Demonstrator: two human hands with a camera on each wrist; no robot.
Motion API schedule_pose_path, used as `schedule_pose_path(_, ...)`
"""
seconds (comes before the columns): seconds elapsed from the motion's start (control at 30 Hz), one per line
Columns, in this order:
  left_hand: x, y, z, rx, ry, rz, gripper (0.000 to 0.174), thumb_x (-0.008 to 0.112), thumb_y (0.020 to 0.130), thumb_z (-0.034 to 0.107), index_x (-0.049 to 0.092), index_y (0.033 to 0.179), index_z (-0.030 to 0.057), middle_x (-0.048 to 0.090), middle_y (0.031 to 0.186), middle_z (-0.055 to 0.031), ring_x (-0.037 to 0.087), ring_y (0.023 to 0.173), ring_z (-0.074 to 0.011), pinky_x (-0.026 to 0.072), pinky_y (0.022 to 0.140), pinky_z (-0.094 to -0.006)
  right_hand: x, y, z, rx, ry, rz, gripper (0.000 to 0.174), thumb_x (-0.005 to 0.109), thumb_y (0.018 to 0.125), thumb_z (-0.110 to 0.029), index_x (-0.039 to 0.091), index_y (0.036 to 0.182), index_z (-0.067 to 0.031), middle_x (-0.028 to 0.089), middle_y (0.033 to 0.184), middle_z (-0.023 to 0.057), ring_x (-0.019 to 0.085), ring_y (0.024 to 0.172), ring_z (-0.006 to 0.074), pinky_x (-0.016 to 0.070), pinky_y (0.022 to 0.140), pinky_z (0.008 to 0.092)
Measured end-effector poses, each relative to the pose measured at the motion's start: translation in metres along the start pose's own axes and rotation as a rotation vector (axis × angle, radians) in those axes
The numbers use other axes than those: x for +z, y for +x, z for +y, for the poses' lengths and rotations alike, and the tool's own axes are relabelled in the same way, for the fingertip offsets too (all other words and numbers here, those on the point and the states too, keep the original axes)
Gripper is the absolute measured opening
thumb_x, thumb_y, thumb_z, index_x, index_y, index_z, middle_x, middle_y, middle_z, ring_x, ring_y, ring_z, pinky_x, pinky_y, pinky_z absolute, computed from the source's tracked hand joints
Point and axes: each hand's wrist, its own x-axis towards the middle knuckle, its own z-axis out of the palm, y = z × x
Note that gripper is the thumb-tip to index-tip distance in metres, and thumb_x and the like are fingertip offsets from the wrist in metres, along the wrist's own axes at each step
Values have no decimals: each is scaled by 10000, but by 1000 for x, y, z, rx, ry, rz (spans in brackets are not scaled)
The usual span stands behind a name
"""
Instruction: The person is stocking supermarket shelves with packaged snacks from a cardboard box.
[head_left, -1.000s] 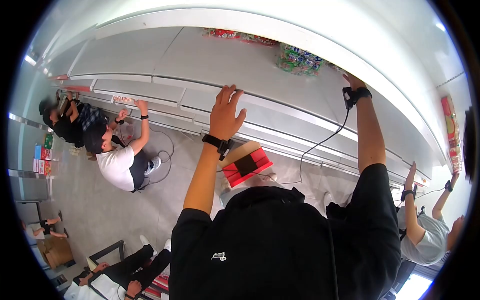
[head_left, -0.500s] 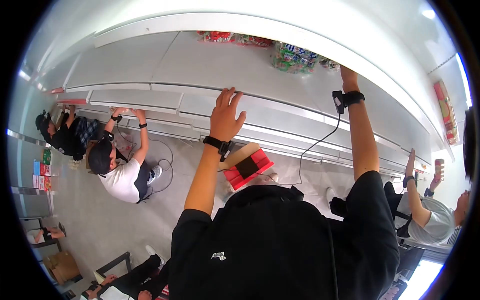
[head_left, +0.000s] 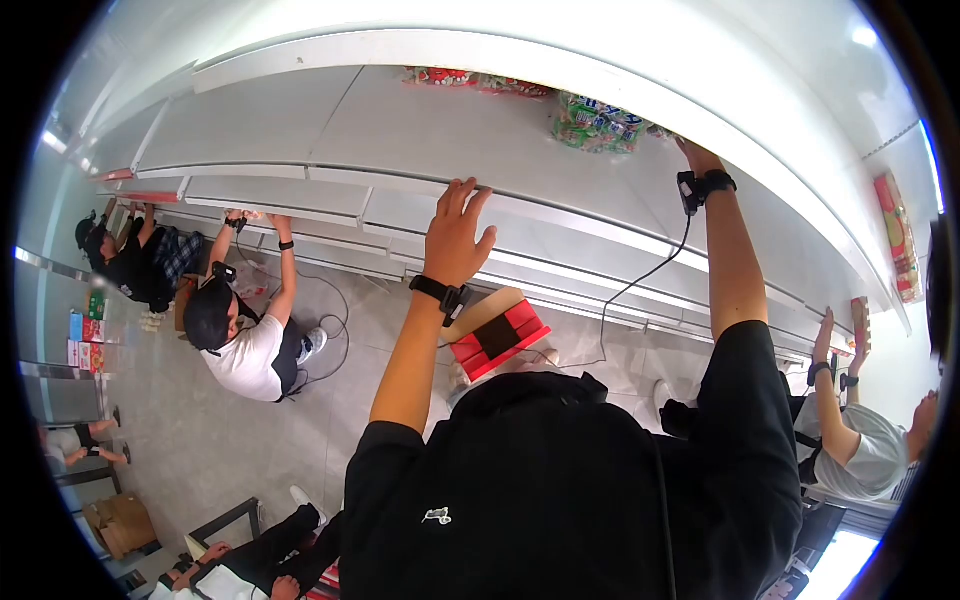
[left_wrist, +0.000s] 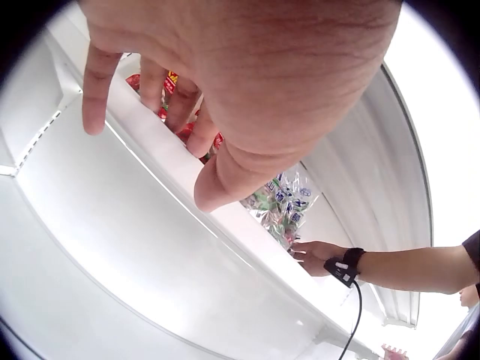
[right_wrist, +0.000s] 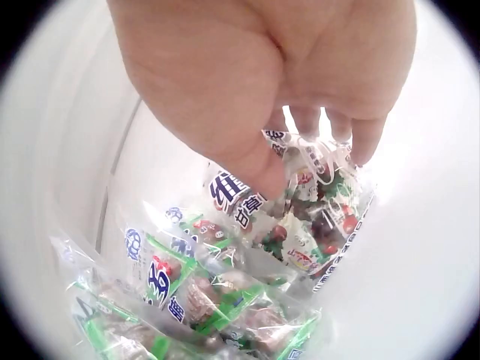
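My left hand (head_left: 460,240) rests on the front edge of the grey shelf (head_left: 430,130), its fingers fairly straight and nothing held. At the right, my right hand (head_left: 703,160) reaches in under the upper shelf, fingers partly hidden in the head view. Seen from the right wrist, it pinches a clear bag of wrapped sweets (right_wrist: 300,232), thumb on the near side and fingers behind. Right against that bag lies a green-marked clear bag of sweets (right_wrist: 202,300). Farther left along the shelf, red bags (head_left: 440,77) show below the upper shelf's lip.
The upper shelf's white lip (head_left: 450,50) overhangs the work. A red box (head_left: 498,335) stands on the floor below, and a cable (head_left: 640,275) hangs from my right wrist. People crouch at the left (head_left: 235,340) and stand at the right (head_left: 865,440).
My right hand shifts only slightly at the bag; the left stays on the edge. The person at the right brings a pack to the shelf end. The crouching person at the left lowers their head.
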Motion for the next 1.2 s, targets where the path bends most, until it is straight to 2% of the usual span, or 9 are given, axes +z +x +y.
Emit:
schedule_pose_path(0.2, 1, 0, -1, -47, -46, -27, 540, 667, 799, 172, 510, 1311, 101, 438, 1412, -133, 375, 1329, -379, 388, 1058, -443, -11, 6, 14, -81, -38, 32, 474, 571, 960, -204, 432, 1381, -36, 510, 1334, 116, 493, 1253, 237, 422, 1048, 428)
schedule_pose_path(0.37, -2, 0, -1, -12, -17, -11, 533, 665, 789, 168, 512, 1293, 91, 442, 1393, -132, 376, 1338, -369, 449, 992, -442, -13, -5, 17, -277, -59, 99, 471, 576, 959, -207, 440, 1373, -28, 516, 1325, 118, 497, 1246, 235, 421, 1052, 424)
schedule_pose_path(0.47, 0, 0, -3, -7, -35, 0, 535, 666, 788, 167, 513, 1295, 93, 444, 1393, -128, 375, 1339, -368, 453, 986, -443, -3, -32, 0, -374, 144, -23, 469, 578, 958, -209, 446, 1368, -23, 519, 1320, 120, 500, 1242, 234, 420, 1054, 421)
schedule_pose_path(0.57, 0, -2, -5, -2, -42, 2, 535, 668, 788, 167, 516, 1296, 95, 442, 1397, -125, 373, 1340, -368, 451, 987, -446, 13, -101, -59, -364, 467, -321, 426, 584, 958, -223, 502, 1312, 0, 544, 1291, 121, 522, 1204, 218, 422, 1050, 391)
schedule_pose_path(0.77, 0, -3, -7, 7, -80, -13, 536, 667, 798, 171, 512, 1306, 104, 436, 1407, -134, 373, 1334, -376, 410, 1036, -451, 39, -123, -92, -369, 161, -330, 485, 670, 900, -198, 519, 1321, -9, 575, 1282, 106, 565, 1138, 223, 435, 984, 346)
schedule_pose_path(0.87, 0, -3, -8, 27, -95, -14, 538, 669, 802, 176, 509, 1312, 108, 433, 1411, -139, 374, 1328, -385, 394, 1053, -452, 51, -126, -91, -292, 19, -213, 507, 755, 823, -228, 588, 1239, 9, 648, 1160, 110, 583, 1076, 206, 442, 951, 325)
schedule_pose_path(0.97, 0, -5, -12, 38, -90, -26, 539, 671, 802, 184, 510, 1311, 108, 428, 1417, -142, 373, 1328, -391, 393, 1053, -452, 60, -136, -84, -321, 34, -294, 538, 777, 803, -213, 583, 1258, -2, 639, 1190, 112, 577, 1086, 202, 441, 955, 326)
schedule_pose_path(1.0, 0, -4, -13, 41, -89, -32, 539, 672, 802, 186, 511, 1310, 108, 426, 1419, -143, 372, 1327, -393, 393, 1053, -453, 63, -140, -82, -342, 51, -322, 594, 785, 797, -195, 549, 1319, -37, 628, 1211, 118, 571, 1099, 198, 440, 957, 318)
schedule_pose_path(1.2, -4, -5, -13, 40, -85, -69, 526, 670, 809, 199, 518, 1304, 111, 418, 1434, -145, 358, 1345, -379, 385, 1064, -448, 66, -160, -78, -180, 141, -323, 637, 771, 819, -203, 499, 1377, -63, 624, 1215, 102, 579, 1069, 186, 460, 929, 308)
